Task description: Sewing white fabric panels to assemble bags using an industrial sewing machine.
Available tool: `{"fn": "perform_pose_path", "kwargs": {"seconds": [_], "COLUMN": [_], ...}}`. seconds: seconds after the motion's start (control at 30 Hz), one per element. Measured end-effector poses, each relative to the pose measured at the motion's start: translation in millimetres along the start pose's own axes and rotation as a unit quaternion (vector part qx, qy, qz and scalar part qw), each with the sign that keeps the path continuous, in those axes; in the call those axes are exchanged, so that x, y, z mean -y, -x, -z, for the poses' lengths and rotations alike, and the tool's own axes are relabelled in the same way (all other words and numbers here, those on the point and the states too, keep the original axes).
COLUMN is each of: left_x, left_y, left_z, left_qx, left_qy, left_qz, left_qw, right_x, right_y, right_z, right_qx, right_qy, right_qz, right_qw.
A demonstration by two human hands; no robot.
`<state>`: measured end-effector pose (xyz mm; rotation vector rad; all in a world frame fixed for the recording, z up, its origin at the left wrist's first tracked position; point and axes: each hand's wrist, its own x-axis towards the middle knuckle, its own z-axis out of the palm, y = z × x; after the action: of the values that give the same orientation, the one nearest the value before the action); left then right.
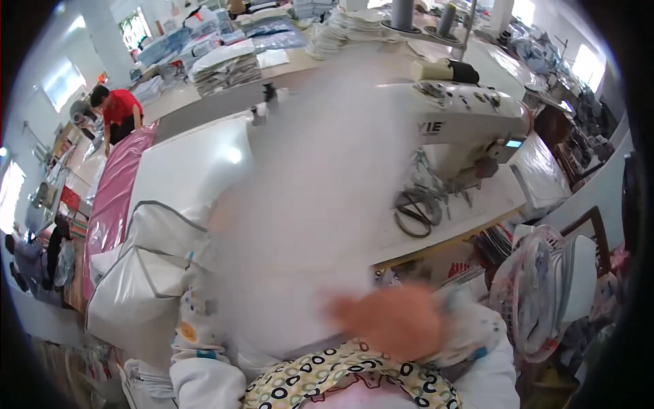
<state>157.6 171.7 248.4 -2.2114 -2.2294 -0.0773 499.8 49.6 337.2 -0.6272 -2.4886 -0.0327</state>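
A blurred white sheet of material (306,204) stands raised before me, covering the middle of the view. Its lower end reaches down to my lap, where a grey edge shows. My right hand (392,320) is at the sheet's lower right, smeared by motion, with its fingertips against or in front of the white surface. Only a blurred patch of my left hand (222,215) shows beside the sheet's left edge; its fingers are hidden. White glossy material with grey piped edges (146,273) lies bunched left of my left arm.
A white sewing machine (470,123) stands on the table at right, with black-handled scissors (415,215) in front. Pink glossy material (116,204) drapes over the left table edge. A basket (528,293) stands at lower right. A person in red (122,112) bends at far left.
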Motion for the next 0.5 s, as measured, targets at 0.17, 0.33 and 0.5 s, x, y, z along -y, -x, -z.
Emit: {"fn": "perform_pose_path", "kwargs": {"seconds": [0.17, 0.33, 0.5], "left_x": [-2.5, 8.1, 60.9], "left_y": [-1.8, -9.4, 9.4], "left_z": [-9.8, -27.7, -5.7], "left_qx": [-0.039, -0.129, -0.019], "left_qy": [-0.056, 0.533, 0.788], "left_qz": [-0.089, -0.015, -0.002], "left_qw": [0.994, 0.836, 0.616], "right_x": [22.3, -21.3, -41.4], "right_y": [-24.7, -33.9, -80.6], "right_z": [-94.9, -110.5, -91.9], "right_qx": [0.070, -0.083, 0.168], "right_qy": [-0.248, -0.194, -0.615], "right_qz": [0.064, -0.222, -0.256], "right_qw": [0.964, 0.952, 0.727]}}
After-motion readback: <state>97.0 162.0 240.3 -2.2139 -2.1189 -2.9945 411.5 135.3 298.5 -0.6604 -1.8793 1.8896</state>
